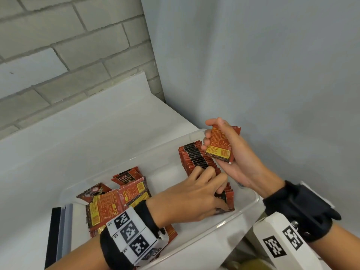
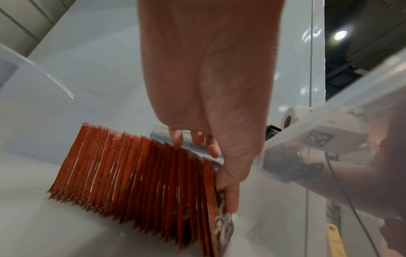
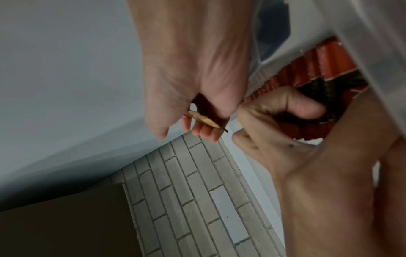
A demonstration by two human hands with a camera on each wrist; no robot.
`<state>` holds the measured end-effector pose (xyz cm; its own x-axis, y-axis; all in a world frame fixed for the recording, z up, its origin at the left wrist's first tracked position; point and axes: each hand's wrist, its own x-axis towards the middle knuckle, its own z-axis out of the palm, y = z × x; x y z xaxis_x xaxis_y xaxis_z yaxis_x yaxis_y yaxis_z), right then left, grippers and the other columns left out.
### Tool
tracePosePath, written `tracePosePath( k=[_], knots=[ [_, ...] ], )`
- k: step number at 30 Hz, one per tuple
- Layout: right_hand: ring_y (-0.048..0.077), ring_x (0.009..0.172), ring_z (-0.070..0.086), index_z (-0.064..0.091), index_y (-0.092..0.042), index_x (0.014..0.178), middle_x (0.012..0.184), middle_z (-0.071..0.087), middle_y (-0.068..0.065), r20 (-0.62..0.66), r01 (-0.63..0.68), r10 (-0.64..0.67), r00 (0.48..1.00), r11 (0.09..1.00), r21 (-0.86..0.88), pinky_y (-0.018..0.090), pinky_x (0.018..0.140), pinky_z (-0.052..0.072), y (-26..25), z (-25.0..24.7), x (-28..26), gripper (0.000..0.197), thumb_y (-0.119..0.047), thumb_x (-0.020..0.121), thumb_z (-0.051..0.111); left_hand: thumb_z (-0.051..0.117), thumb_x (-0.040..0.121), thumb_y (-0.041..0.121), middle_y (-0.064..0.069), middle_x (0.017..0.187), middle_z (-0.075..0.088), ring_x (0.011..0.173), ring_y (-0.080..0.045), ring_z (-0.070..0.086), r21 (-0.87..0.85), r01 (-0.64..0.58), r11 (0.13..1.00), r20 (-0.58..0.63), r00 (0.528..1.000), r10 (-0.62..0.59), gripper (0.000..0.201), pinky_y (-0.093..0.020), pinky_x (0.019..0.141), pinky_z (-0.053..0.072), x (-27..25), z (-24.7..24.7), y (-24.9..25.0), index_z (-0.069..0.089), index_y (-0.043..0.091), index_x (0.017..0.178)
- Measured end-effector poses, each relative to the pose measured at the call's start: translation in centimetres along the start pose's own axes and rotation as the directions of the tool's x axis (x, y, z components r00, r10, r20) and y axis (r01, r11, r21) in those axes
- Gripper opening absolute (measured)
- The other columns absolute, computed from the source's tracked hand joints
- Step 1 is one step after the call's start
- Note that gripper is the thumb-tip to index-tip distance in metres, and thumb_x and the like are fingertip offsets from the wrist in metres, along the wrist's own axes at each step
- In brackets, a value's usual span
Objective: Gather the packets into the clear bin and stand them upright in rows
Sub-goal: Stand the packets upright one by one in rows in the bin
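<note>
A clear bin (image 1: 252, 201) stands on a white counter. Along its right side runs a row of red packets (image 1: 196, 158) standing upright, also seen side-on in the left wrist view as the row of packets (image 2: 131, 167). My left hand (image 1: 218, 193) grips the near end of that row, fingers curled over the tops and thumb (image 2: 230, 191) flat against the last packet. My right hand (image 1: 210, 133) holds a small stack of packets (image 1: 220, 151) above the bin's far right corner. A loose pile of packets (image 1: 116, 199) lies flat in the bin's left part.
The white counter (image 1: 78, 133) meets a brick wall (image 1: 58, 55) at the back and a plain grey wall (image 1: 253, 75) on the right, close behind my right hand. A dark and grey flat panel (image 1: 60, 230) lies left of the bin.
</note>
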<state>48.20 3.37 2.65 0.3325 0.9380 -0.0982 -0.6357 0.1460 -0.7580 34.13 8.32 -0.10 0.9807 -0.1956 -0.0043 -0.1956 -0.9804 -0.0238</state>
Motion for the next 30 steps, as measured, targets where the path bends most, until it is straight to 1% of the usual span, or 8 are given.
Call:
tracePosePath(
  k=[7, 11, 16, 20, 22, 24, 27, 30],
  knots=[
    [0.015, 0.074, 0.055, 0.058, -0.006, 0.117, 0.083, 0.057, 0.007, 0.015, -0.01, 0.01, 1.0, 0.999, 0.039, 0.027, 0.074, 0.053, 0.0, -0.1, -0.1, 0.04, -0.035, 0.09, 0.052, 0.049, 0.092, 0.035, 0.002, 0.099, 0.032, 0.092, -0.017, 0.024, -0.023, 0.022, 0.999, -0.008, 1.0, -0.022, 0.025, -0.031, 0.078, 0.023, 0.0, 0.2, 0.2, 0.068, 0.034, 0.109],
    [0.016, 0.077, 0.058, 0.056, -0.002, 0.127, 0.089, 0.059, 0.009, 0.043, -0.023, 0.021, 0.999, 0.998, 0.054, 0.029, 0.079, 0.051, -0.1, -0.2, -0.1, 0.046, -0.032, 0.093, 0.049, 0.053, 0.09, 0.032, 0.001, 0.102, 0.034, 0.092, -0.018, 0.026, -0.027, 0.021, 0.999, -0.007, 1.0, -0.022, 0.024, -0.033, 0.079, 0.024, 0.0, 0.4, 0.3, 0.068, 0.035, 0.109],
    [0.018, 0.082, 0.06, 0.057, -0.003, 0.128, 0.098, 0.063, 0.013, 0.053, -0.036, 0.033, 0.998, 0.998, 0.058, 0.029, 0.081, 0.053, -0.1, -0.4, -0.1, 0.045, -0.028, 0.091, 0.05, 0.044, 0.09, 0.034, 0.001, 0.103, 0.036, 0.091, -0.019, 0.028, -0.024, 0.024, 0.999, -0.025, 0.999, -0.024, 0.03, -0.035, 0.078, 0.025, 0.0, 0.3, 0.4, 0.066, 0.037, 0.11],
    [0.021, 0.086, 0.064, 0.057, -0.003, 0.128, 0.106, 0.067, 0.019, 0.04, -0.048, 0.045, 0.998, 0.995, 0.092, 0.032, 0.085, 0.056, -0.2, -0.5, 0.0, 0.044, -0.022, 0.091, 0.043, 0.054, 0.09, 0.038, 0.001, 0.103, 0.036, 0.091, -0.017, 0.026, -0.055, 0.018, 0.998, -0.037, 0.999, -0.02, 0.024, -0.034, 0.078, 0.025, 0.0, 0.5, 0.3, 0.064, 0.039, 0.112],
    [0.025, 0.091, 0.068, 0.053, -0.004, 0.13, 0.111, 0.068, 0.021, 0.041, -0.062, 0.058, 0.997, 0.993, 0.105, 0.033, 0.089, 0.056, -0.1, -0.5, 0.0, 0.039, -0.017, 0.097, 0.036, 0.053, 0.092, 0.039, 0.003, 0.103, 0.031, 0.091, -0.012, 0.017, -0.106, 0.021, 0.994, -0.056, 0.998, -0.027, 0.025, -0.031, 0.078, 0.024, 0.0, 0.3, 0.0, 0.064, 0.04, 0.115],
    [0.028, 0.099, 0.069, 0.048, -0.004, 0.131, 0.114, 0.068, 0.022, 0.04, -0.069, 0.065, 0.997, 0.993, 0.099, 0.034, 0.091, 0.055, -0.1, -0.4, -0.1, 0.036, -0.012, 0.1, 0.033, 0.051, 0.095, 0.041, 0.004, 0.103, 0.031, 0.092, -0.01, 0.015, -0.174, 0.02, 0.985, -0.086, 0.996, -0.035, 0.027, -0.03, 0.079, 0.025, -0.1, -0.1, -0.3, 0.064, 0.038, 0.118],
    [0.029, 0.109, 0.066, 0.044, 0.005, 0.133, 0.119, 0.067, 0.018, 0.07, -0.032, 0.029, 0.997, 0.999, 0.034, 0.031, 0.092, 0.054, 0.0, -0.3, -0.1, 0.035, -0.007, 0.101, 0.033, 0.053, 0.097, 0.038, 0.003, 0.099, 0.042, 0.091, -0.007, 0.028, -0.311, 0.033, 0.95, -0.194, 0.976, -0.098, 0.028, -0.025, 0.078, 0.032, -0.2, -1.0, -0.9, 0.067, 0.025, 0.117],
    [0.026, 0.116, 0.062, 0.043, 0.009, 0.127, 0.125, 0.065, 0.014, 0.102, 0.068, -0.065, 0.993, 0.997, -0.028, 0.031, 0.098, 0.051, 0.0, -0.3, -0.2, 0.032, -0.006, 0.099, 0.04, 0.049, 0.098, 0.035, 0.006, 0.087, 0.053, 0.082, -0.002, 0.044, -0.518, 0.092, 0.85, -0.261, 0.929, -0.26, 0.03, -0.02, 0.075, 0.038, -0.6, -2.0, -2.0, 0.069, 0.013, 0.102]
  ],
)
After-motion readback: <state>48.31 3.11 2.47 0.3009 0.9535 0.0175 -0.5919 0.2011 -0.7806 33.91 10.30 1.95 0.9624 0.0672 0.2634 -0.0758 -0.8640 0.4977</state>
